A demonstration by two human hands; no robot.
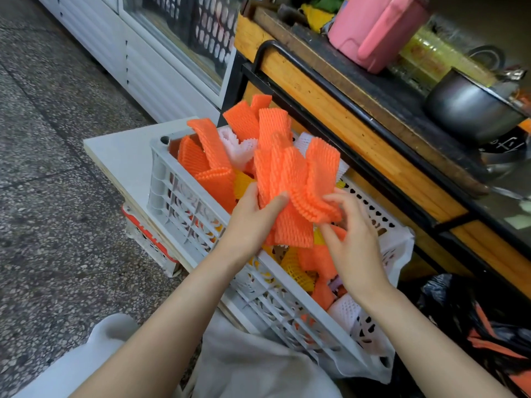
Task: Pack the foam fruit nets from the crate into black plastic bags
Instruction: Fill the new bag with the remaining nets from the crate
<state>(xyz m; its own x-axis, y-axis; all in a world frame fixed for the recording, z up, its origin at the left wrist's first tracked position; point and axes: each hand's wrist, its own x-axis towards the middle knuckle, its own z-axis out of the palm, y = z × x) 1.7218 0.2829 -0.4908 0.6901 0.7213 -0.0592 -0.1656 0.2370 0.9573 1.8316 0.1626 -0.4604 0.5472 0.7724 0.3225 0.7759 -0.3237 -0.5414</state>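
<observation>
Left hand (253, 222) grips a fanned bundle of orange foam nets (290, 179), thumb across the front; right hand (355, 251) pinches its folded lower edge. Bundle sits just above the white crate (178, 202), which holds more orange, yellow and white nets. Black plastic bag (457, 308) lies beside the crate.

Left hand (253, 222): grips the bunch of orange foam mesh fruit nets (293, 179) from below, thumb across the front.
Right hand (355, 251): thumb and curled fingers pinch the bunch's folded lower edge.
Crate: pale grey lattice plastic crate (184, 208) under both hands, holding loose orange, yellow and white foam nets.
Bag: crumpled black plastic bag (459, 305) on the floor, just right of the crate.
Behind: wooden counter with black metal frame (330, 101), carrying a pink plastic jug (373, 27) and a dark metal pot (465, 110).
</observation>
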